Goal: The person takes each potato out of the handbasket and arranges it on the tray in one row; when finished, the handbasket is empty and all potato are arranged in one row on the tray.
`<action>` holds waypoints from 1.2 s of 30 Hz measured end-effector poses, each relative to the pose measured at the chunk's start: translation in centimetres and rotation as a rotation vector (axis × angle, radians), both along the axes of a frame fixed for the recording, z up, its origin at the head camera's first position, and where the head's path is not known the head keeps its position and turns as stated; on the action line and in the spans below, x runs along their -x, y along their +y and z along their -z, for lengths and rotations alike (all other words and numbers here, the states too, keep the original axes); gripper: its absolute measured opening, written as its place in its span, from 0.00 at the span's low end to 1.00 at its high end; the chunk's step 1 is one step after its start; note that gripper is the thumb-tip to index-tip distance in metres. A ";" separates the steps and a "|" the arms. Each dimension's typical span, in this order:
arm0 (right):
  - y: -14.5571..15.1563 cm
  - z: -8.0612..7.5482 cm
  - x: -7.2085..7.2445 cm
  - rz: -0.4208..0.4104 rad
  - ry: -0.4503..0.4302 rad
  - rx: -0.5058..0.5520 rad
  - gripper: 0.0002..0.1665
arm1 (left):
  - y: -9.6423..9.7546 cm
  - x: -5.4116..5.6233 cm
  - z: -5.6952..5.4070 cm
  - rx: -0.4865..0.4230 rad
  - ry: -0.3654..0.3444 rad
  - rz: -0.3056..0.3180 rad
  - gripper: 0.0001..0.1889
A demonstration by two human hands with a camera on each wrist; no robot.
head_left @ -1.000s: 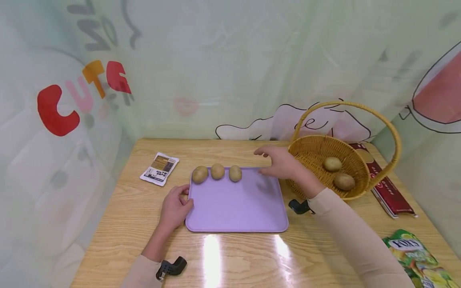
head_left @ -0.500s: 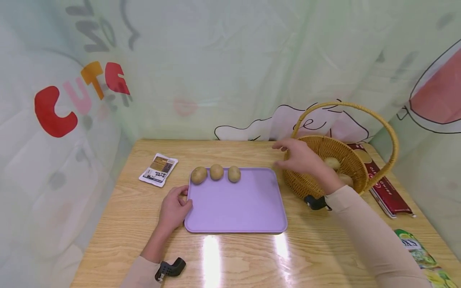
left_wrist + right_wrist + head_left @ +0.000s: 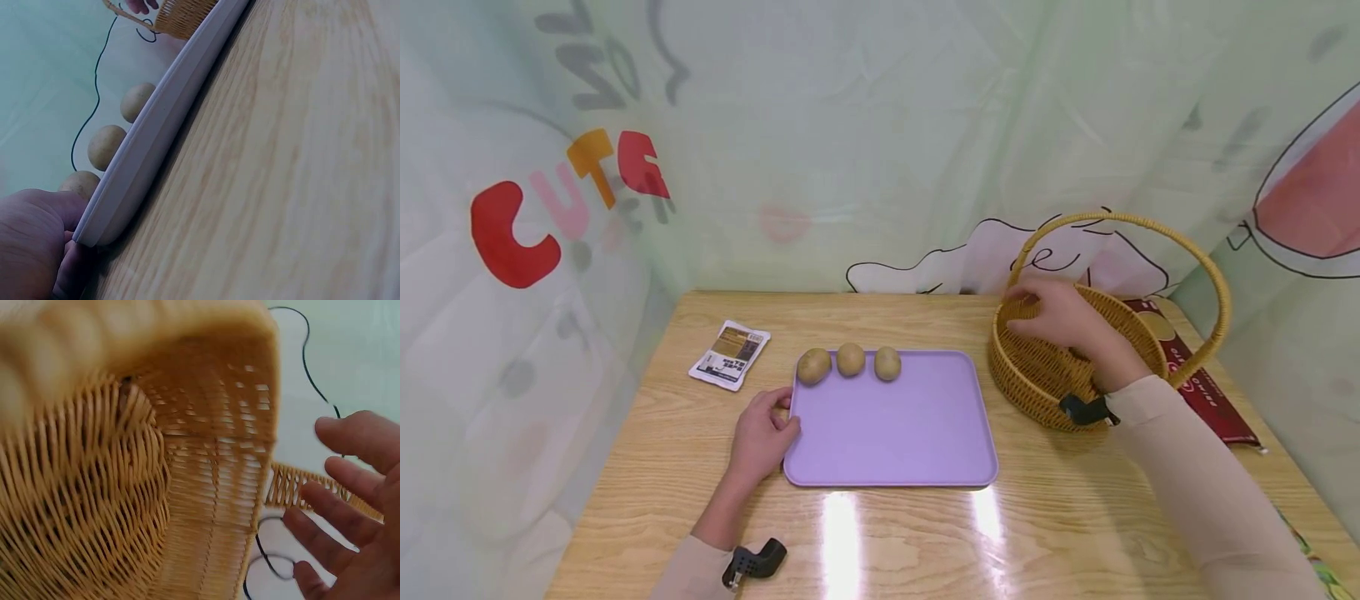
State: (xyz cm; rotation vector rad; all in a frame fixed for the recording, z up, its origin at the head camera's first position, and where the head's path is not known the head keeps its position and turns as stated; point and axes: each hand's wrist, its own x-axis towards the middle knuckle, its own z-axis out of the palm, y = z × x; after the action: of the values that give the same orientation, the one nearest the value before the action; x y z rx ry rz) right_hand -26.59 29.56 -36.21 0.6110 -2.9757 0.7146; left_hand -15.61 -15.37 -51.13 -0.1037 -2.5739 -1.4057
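My left hand (image 3: 760, 437) grips the left rim of a lilac tray (image 3: 891, 429) lying flat on the table. Along the tray's far left side sit a potato (image 3: 814, 367), a second potato (image 3: 850, 359) and a third potato (image 3: 887, 363). My right hand (image 3: 1056, 312) is over the wicker basket (image 3: 1024, 396), its fingers loosely spread and holding nothing. In the right wrist view the fingers (image 3: 334, 515) hang beside the basket's rim. The hand and forearm hide part of the basket's inside; no potato shows in it now.
The basket's tall arched handle (image 3: 1120, 218) rises above the right hand. A white-edged pouch (image 3: 730, 356) lies left of the tray. A red packet (image 3: 1221, 408) lies behind and right of the basket. The right sleeve mostly covers a green bag (image 3: 1318, 567).
My right hand has moved right from the tray's far right corner to over the basket, covering the two potatoes seen there earlier. The left hand stays at the tray.
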 end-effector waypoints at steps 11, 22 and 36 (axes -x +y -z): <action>4.8 0.7 1.2 0.117 -0.136 -0.046 0.35 | -0.1 -0.1 0.2 0.001 0.004 -0.001 0.24; 8.4 2.0 1.5 0.179 -0.175 -0.154 0.33 | -0.1 0.0 0.2 0.011 0.016 -0.002 0.24; 9.6 3.2 0.6 0.246 -0.368 -0.127 0.26 | -0.1 0.1 0.1 0.013 0.006 0.000 0.25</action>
State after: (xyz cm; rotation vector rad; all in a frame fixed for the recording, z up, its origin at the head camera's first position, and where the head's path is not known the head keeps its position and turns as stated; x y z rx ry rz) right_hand -27.24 39.19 -39.41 0.1160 -3.3677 0.6859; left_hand -15.73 -15.50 -51.25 -0.1100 -2.5792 -1.3866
